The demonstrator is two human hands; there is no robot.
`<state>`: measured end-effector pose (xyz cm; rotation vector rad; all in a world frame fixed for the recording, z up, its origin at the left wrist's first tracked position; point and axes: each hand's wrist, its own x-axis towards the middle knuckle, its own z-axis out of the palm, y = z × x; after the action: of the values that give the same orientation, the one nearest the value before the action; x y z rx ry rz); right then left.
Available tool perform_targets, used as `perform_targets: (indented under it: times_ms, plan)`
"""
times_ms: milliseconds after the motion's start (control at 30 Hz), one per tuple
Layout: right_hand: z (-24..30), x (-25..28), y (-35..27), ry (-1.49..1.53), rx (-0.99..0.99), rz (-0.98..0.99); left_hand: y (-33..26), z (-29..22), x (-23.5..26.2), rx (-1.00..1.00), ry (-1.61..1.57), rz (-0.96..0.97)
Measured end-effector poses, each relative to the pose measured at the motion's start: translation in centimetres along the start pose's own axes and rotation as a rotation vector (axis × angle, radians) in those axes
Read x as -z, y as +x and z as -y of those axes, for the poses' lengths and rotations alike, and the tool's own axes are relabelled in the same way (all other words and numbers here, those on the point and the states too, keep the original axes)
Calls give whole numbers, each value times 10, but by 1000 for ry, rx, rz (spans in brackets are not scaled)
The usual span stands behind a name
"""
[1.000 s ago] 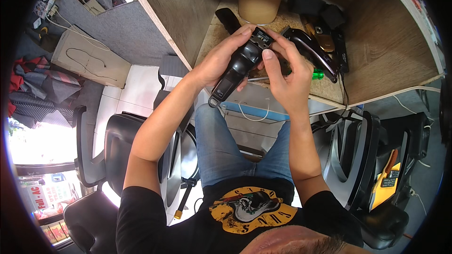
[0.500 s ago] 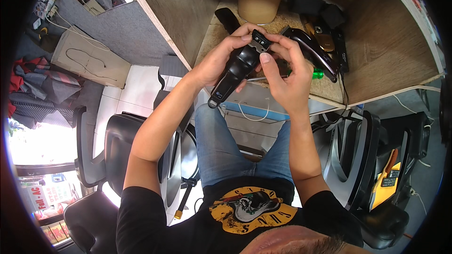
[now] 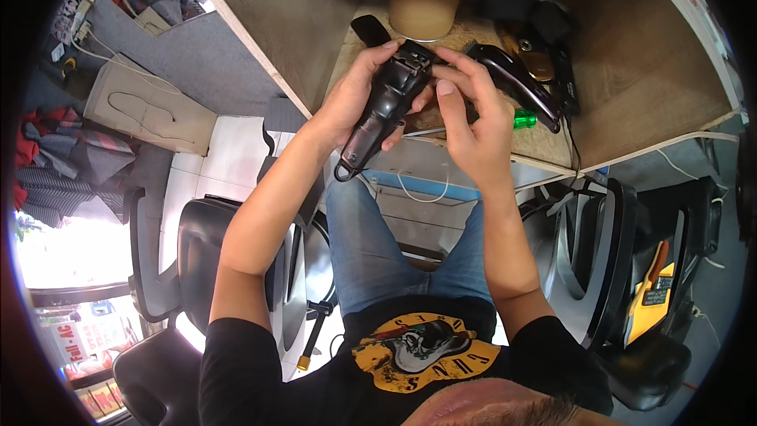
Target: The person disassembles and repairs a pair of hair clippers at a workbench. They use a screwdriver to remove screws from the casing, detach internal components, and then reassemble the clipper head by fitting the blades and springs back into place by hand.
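I see the left hand wrapped around one black clipper, upper centre; long axis diagonal, blade end toward upper right. One dark corded clipper lies rightward. The right hand is half-curled; I cannot tell whether it pinches.

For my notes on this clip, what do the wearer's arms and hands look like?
The left hand and right hand are ungloved, with no ring or watch visible. Short black sleeves leave the forearms uncovered.
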<state>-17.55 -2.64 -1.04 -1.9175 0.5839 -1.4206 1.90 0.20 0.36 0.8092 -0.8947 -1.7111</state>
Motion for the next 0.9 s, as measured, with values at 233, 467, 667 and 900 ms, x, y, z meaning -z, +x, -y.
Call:
perform_targets:
  times_ms: [233,467,667,900]
  plan:
    - [-5,-4,-1,-4,-19,-104,6,2,5,-17,-90,60]
    - [-13,8,-1,273,116,-376,9,2,4,-58,-109,52]
    - [-8,76,-9,92,41,-498,9,2,1,-61,-57,40]
    - [-9,83,-2,-440,-25,-32,8,1,4,-95,-101,38]
